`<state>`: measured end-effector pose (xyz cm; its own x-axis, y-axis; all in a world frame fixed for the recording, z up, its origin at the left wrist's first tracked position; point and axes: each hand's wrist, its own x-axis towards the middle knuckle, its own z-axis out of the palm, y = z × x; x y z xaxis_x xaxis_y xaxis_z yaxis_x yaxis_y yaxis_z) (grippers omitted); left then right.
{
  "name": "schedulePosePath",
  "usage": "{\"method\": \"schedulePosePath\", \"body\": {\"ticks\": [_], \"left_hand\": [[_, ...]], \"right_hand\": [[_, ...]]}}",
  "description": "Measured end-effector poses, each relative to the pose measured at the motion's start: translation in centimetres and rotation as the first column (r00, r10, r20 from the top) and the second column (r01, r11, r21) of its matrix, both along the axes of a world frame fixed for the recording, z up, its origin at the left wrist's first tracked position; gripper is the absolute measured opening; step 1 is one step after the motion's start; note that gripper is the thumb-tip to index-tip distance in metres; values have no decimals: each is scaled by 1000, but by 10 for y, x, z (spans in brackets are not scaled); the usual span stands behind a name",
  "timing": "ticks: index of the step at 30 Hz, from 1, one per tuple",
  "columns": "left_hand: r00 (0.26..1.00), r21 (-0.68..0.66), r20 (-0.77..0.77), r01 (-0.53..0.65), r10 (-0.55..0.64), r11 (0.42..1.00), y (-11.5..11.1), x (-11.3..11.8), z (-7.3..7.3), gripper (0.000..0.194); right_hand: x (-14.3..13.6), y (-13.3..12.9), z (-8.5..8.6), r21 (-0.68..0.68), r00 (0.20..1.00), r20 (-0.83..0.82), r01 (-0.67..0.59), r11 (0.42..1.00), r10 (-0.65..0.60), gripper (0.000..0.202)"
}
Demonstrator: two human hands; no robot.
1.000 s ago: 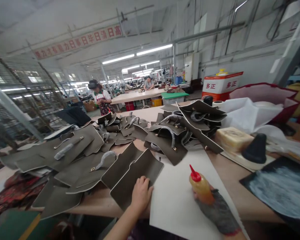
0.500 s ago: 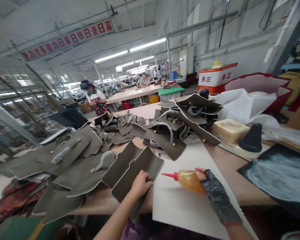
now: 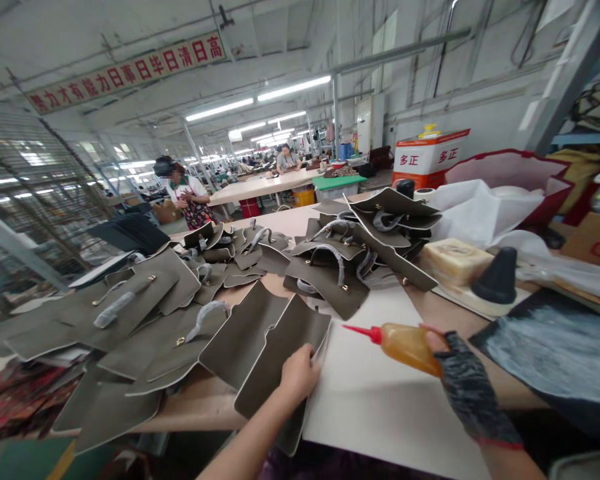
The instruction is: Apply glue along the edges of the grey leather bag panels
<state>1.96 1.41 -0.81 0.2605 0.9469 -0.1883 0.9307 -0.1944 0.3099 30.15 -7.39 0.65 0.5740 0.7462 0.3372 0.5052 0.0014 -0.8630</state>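
Left hand (image 3: 297,375) clamps the near edge of the olive leather panel (image 3: 280,353) at the table's (image 3: 200,407) front edge, beside the white board (image 3: 380,407). Gloved right hand (image 3: 463,387) wraps the glue bottle (image 3: 405,343), lying sideways, red nozzle pointing left toward the panel. Looks like glue-up prep; next move likely needs the nozzle brought down onto the panel edge. A second ago the bottle stood upright; it has since tipped over and the panel has shifted slightly.

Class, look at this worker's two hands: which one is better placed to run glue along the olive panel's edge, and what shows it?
Right. The right hand grips the glue bottle, its red nozzle aimed towards the olive panel. The left hand rests on that panel, seemingly steadying it.
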Motion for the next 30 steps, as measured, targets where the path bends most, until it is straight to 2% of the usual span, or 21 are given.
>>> {"method": "schedulePosePath", "body": {"ticks": [4,9,12,17,21,25,30], "left_hand": [[1000,70,3,3,-3,998,1,9,-9,25],[983,-26,171,-60,63,998,25,6,-9,25],[976,-60,192,-90,100,994,34,6,-12,24],[974,-61,198,-104,114,993,33,7,-17,25],[972,-51,203,-112,120,992,30,7,-16,24],[971,-54,203,-116,124,992,29,7,-14,23],[969,-69,212,-113,125,991,29,8,-12,23]], "right_hand": [[-28,5,-9,-37,992,-47,-123,992,121,40],[-44,14,-10,9,995,20,-100,995,100,39],[-48,25,-15,20,993,69,-101,995,99,36],[-50,44,-22,61,985,156,-87,994,77,35],[-49,52,-21,94,977,199,-91,991,71,31],[-47,56,-20,72,972,203,-136,988,119,28],[-45,59,-18,62,978,188,-99,993,86,32]]}}
